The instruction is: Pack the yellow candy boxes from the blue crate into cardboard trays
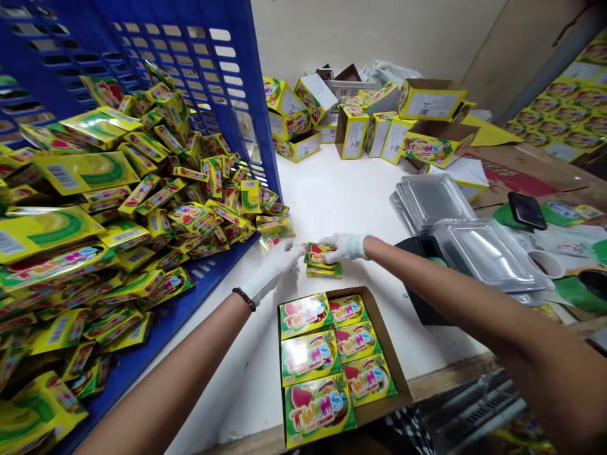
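White table (pixel 327 189): six packs (pixel 310 357) in our carton (pixel 379 407)
Blue crate (pixel 266 76): plenty remaining
Right hand (pixel 347 246): gripping stacked packs (pixel 323 272)
Left hand (pixel 275 265): alongside; grip, we can't tell

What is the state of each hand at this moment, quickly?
Left hand: beside the stacked small boxes; open or closed cannot be told.
Right hand: touching the top one; firm grip cannot be told.
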